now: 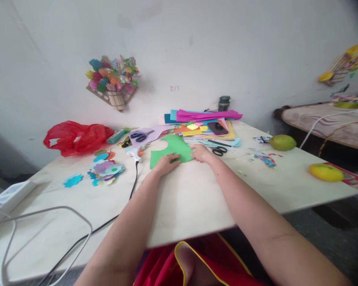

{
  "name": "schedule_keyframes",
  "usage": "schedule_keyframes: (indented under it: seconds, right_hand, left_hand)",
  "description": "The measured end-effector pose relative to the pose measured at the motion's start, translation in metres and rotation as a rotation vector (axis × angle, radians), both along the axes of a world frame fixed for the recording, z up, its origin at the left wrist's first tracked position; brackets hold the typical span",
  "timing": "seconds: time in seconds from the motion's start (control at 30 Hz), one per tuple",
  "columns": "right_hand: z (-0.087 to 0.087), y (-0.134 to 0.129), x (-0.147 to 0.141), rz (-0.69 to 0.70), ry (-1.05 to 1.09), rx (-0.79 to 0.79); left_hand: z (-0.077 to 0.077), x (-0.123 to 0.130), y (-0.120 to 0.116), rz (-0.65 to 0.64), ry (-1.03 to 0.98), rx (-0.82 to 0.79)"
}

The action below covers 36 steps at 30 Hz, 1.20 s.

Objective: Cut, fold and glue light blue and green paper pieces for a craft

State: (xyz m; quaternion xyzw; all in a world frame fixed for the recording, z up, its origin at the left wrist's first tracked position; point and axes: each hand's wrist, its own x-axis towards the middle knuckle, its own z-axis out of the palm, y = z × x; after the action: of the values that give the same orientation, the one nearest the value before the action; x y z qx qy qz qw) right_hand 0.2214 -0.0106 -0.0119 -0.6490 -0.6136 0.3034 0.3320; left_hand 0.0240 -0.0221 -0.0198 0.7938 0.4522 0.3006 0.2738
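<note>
A green sheet (174,146) with curved cut-outs along its upper left lies on the white table. On its lower edge rests my left hand (168,163), fingers spread and reaching to the right. My right hand (199,153) touches the sheet's right edge with its fingertips; they look closed on that edge. Black-handled scissors (219,151) lie just right of my right hand. Purple-handled scissors (141,136) rest on a lilac sheet (156,133) behind and left of the green one. A white glue gun (135,154) is left of the green sheet.
Cut paper shapes (106,170) and a red plastic bag (77,138) are at the left. A black cord (134,186) runs left of my left arm. Coloured sheets (207,116) and a phone (217,128) lie at the back. Two mangoes (282,142) sit at the right.
</note>
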Motion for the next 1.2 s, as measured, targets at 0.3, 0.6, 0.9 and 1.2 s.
schedule_keyframes:
  seconds: [0.3, 0.6, 0.9, 1.2]
  right_hand:
    - [0.004, -0.004, -0.004, -0.052, 0.177, -0.033]
    - [0.006, -0.004, -0.005, -0.054, -0.022, 0.011]
    - [0.016, -0.012, -0.009, 0.183, -0.575, 0.350]
    - [0.000, -0.006, -0.015, 0.303, -0.465, 0.294]
  left_hand:
    - [-0.004, 0.001, 0.003, -0.018, -0.120, 0.078]
    - [0.000, 0.004, -0.002, 0.048, 0.011, 0.163]
    - [0.001, 0.005, 0.000, 0.104, 0.013, 0.156]
    - [-0.003, 0.004, 0.004, 0.084, 0.018, 0.148]
